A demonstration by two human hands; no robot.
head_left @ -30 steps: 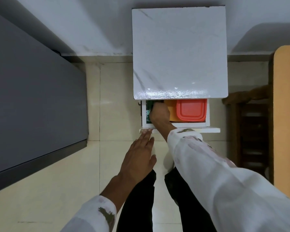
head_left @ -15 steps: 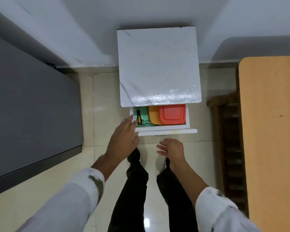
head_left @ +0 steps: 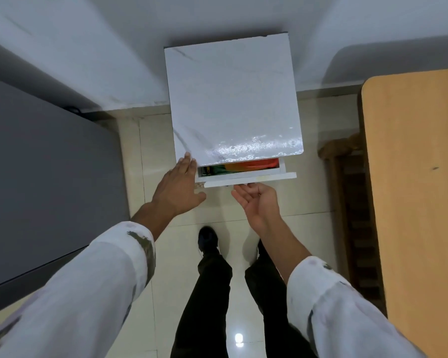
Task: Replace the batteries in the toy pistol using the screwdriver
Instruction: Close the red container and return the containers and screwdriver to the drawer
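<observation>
A white marble-topped cabinet (head_left: 233, 99) stands against the wall, its drawer (head_left: 248, 176) pulled out only a narrow gap. In that gap I see a red-lidded box (head_left: 263, 163), something orange and green, and a black-and-yellow tool (head_left: 206, 171) at the left end. My left hand (head_left: 177, 188) reaches flat to the cabinet's front left corner, its fingertips touching the top's edge. My right hand (head_left: 256, 200) is palm up just below the drawer front, with its fingertips at the front's lower edge. Neither hand holds anything. No toy pistol or batteries are in view.
A dark grey surface (head_left: 44, 177) fills the left side. A light wooden table (head_left: 414, 189) runs along the right, with a wooden chair (head_left: 347, 202) between it and the cabinet. My legs and a black shoe (head_left: 207, 240) stand on the pale tiled floor.
My right hand came out of the drawer and now sits under its front. The drawer gap is much narrower than before. My left hand moved up to the cabinet corner.
</observation>
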